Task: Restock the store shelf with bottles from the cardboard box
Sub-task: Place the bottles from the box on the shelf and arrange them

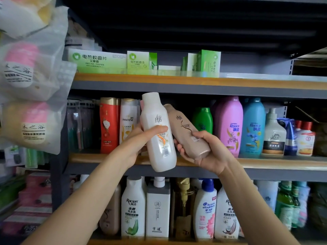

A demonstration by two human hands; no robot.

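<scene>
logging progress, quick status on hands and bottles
Left hand grips white bottle. Right hand grips brown bottle. Both tilted before middle shelf. Gap unobstructed.

Glossy plastic white bottle (158, 133); matt grey metal shelf frame (177, 88).

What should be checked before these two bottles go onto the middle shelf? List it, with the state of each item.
1. Left hand grips the white bottle: ok, thumb across its front.
2. Right hand grips the brown bottle: ok, fingers wrapped round its lower body.
3. Bottles upright for placing: not ok, both tilt with caps leaning left.
4. Free slot on the middle shelf: ok, a gap shows between the Pantene bottle and the green bottle.
5. Depth of that gap: cannot tell, the held bottles hide it.
6. Caps closed: cannot tell.
</scene>
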